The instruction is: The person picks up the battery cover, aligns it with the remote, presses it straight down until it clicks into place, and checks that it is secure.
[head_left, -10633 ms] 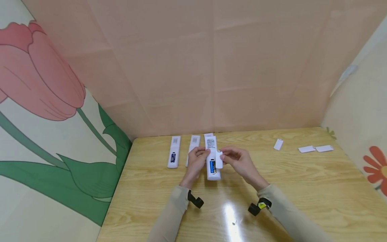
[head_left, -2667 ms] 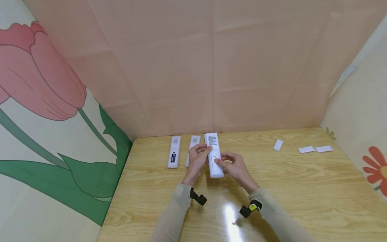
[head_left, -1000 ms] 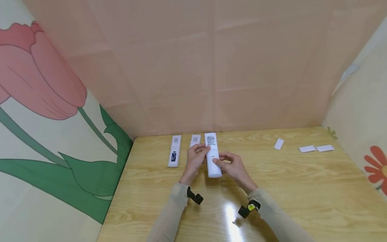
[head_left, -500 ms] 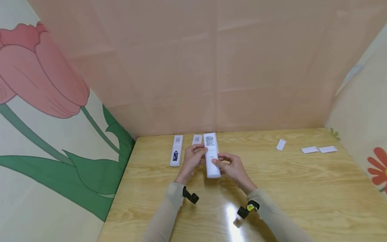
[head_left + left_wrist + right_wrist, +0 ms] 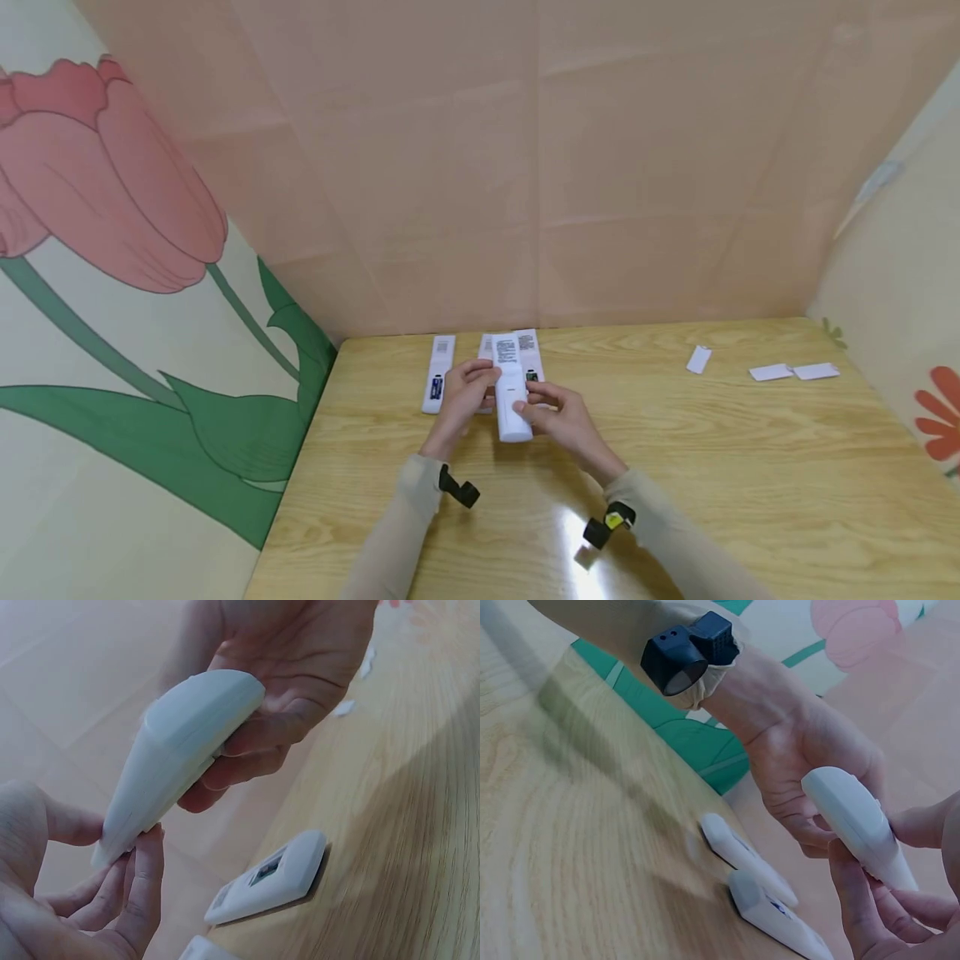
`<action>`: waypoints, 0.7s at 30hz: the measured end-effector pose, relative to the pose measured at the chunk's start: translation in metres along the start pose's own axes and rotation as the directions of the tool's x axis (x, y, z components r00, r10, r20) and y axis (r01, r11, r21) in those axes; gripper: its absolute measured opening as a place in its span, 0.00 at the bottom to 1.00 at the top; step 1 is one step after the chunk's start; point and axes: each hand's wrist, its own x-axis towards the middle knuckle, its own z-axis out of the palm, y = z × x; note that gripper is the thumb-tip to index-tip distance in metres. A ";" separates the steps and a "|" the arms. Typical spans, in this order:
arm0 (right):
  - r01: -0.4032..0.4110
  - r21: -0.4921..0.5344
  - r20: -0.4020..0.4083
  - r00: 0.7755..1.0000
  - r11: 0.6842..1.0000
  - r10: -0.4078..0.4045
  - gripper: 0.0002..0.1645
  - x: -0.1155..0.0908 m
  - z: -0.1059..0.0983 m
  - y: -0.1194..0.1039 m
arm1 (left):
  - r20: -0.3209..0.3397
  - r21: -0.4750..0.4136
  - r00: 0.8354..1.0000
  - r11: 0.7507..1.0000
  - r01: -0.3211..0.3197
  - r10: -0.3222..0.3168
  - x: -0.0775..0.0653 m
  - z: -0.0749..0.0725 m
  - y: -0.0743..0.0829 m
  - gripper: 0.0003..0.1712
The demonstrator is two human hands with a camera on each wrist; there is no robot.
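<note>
Both hands hold a white remote control [image 5: 513, 408] back side up, above the table, its battery cover in place. My left hand [image 5: 463, 400] grips its left side, thumb on the upper face. On the right, my right hand [image 5: 558, 421] holds the lower part between thumb and fingers. The left wrist view shows the held remote [image 5: 187, 727] edge-on, raised over the wood. Behind it lie three more white remotes: the left one [image 5: 438, 362] shows a battery in its uncovered compartment, the middle one [image 5: 487, 343] is mostly hidden, and the right one [image 5: 528, 342] has an uncovered compartment.
Three loose white battery covers lie at the right of the wooden table [image 5: 712, 467]: one upright piece [image 5: 699, 359] and two in a row, a left piece [image 5: 770, 372] and a right piece [image 5: 816, 372]. A pink cloth wall [image 5: 450, 167] stands behind the table.
The cover, earlier pinched in the right hand beside the exposed battery, now sits on the held remote. In the last second both hands and remote moved left, uncovering the right remote behind.
</note>
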 end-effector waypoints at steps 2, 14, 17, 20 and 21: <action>0.001 0.002 0.007 1.000 1.000 -0.001 0.36 0.000 0.001 0.002 | -0.001 -0.001 1.000 1.000 -0.002 0.002 0.001 -0.002 -0.001 0.19; 0.023 0.046 0.093 0.995 0.999 -0.027 0.40 -0.005 0.006 0.013 | -0.023 -0.041 0.999 0.999 -0.031 0.030 0.003 -0.013 -0.008 0.21; 0.025 0.050 0.104 0.994 0.998 -0.030 0.41 -0.006 0.008 0.014 | -0.031 -0.050 0.999 0.998 -0.038 0.036 0.003 -0.015 -0.009 0.21; 0.040 0.054 0.123 0.991 0.998 -0.046 0.42 -0.007 0.009 0.016 | -0.036 -0.062 0.999 0.997 -0.034 0.032 0.004 -0.018 -0.010 0.21; 0.045 0.057 0.128 0.990 0.997 -0.052 0.42 -0.006 0.010 0.017 | -0.038 -0.065 0.999 0.997 -0.032 0.030 0.003 -0.019 -0.010 0.21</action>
